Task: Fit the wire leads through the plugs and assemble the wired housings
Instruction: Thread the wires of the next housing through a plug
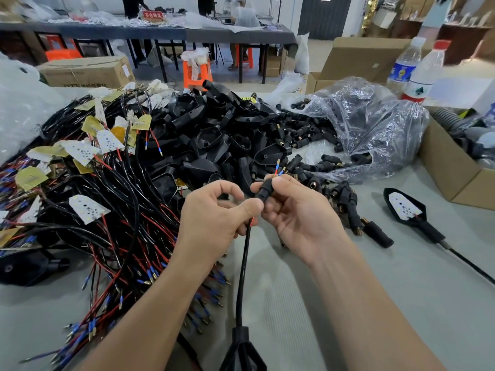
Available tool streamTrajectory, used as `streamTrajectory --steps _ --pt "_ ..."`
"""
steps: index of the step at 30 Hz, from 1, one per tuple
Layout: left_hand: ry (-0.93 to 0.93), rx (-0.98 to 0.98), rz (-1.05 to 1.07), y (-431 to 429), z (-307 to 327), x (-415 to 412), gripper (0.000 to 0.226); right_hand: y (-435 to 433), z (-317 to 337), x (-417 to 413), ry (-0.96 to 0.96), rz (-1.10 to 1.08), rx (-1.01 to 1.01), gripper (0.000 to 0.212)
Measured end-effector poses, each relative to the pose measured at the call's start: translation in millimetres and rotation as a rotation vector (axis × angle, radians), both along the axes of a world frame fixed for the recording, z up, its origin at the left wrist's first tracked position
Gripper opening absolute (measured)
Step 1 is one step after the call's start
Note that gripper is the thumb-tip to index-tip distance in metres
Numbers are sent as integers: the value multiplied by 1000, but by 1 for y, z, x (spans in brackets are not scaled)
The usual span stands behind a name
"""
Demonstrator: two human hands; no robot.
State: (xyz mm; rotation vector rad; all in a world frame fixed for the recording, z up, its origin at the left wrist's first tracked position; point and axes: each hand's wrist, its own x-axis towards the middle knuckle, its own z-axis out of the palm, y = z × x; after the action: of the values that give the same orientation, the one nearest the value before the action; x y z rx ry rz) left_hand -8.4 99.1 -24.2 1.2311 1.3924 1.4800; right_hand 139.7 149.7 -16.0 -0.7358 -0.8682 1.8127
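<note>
My right hand (pixel 297 212) grips a small black plug (pixel 263 191) between thumb and fingers. Red and blue wire leads (pixel 278 170) with metal tips stick out of the plug's top. My left hand (pixel 214 212) pinches the black sheathed cable (pixel 244 263) just below the plug. That cable runs down to a black housing (pixel 242 349) at the bottom edge of the view. One assembled housing (pixel 407 210) with a white LED board lies on the table to the right.
A tangle of black and red wire harnesses with LED boards (pixel 93 183) fills the left. Empty black housings (pixel 214 135) are heaped behind my hands. Loose plugs spill from a clear bag (pixel 361 124). An open cardboard box (pixel 455 167) and two water bottles (pixel 412 68) stand at the right.
</note>
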Motion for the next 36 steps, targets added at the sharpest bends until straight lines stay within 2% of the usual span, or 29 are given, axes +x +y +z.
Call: streamTrajectory --steps 2,5,9,12,16,18,20,21,23,25,27,29,33,36 --pt "17 -4 -9 0 -1 0 30 -1 -1 0 -27 26 23 19" --pt "127 -43 -9 2 -3 -3 14 -3 0 -1 -81 49 104 25" --pt "271 -81 -48 1 -3 -4 22 -3 -1 -3 -212 -124 139 16" --pt "285 -96 -114 -1 -3 -3 25 -1 2 1 -169 -235 64 14" --pt "254 -156 -230 0 -2 6 33 4 4 6 -50 -339 -20 25" --pt "188 -176 -275 1 2 7 37 5 2 4 -102 -388 12 31" --pt "164 -178 -288 0 2 7 32 6 -1 3 -311 -464 120 31" --pt "217 -147 -235 -1 1 8 27 7 -2 4 -450 -502 182 29" --pt "445 -24 -46 -8 -2 13 20 8 -4 6 -645 -574 264 26" --pt "654 82 80 -14 -4 21 31 7 -5 4 -628 -591 274 25" --pt "711 92 91 -14 -3 25 35 6 -4 2 -527 -557 239 28" --pt "556 -9 11 -11 0 23 32 6 -2 2 -433 -534 208 32" --pt "-4 -296 -327 -5 10 14 31 6 -1 1 -304 -515 169 26" --pt "-175 -382 -433 -5 12 10 33 7 0 3 -590 -629 363 22"
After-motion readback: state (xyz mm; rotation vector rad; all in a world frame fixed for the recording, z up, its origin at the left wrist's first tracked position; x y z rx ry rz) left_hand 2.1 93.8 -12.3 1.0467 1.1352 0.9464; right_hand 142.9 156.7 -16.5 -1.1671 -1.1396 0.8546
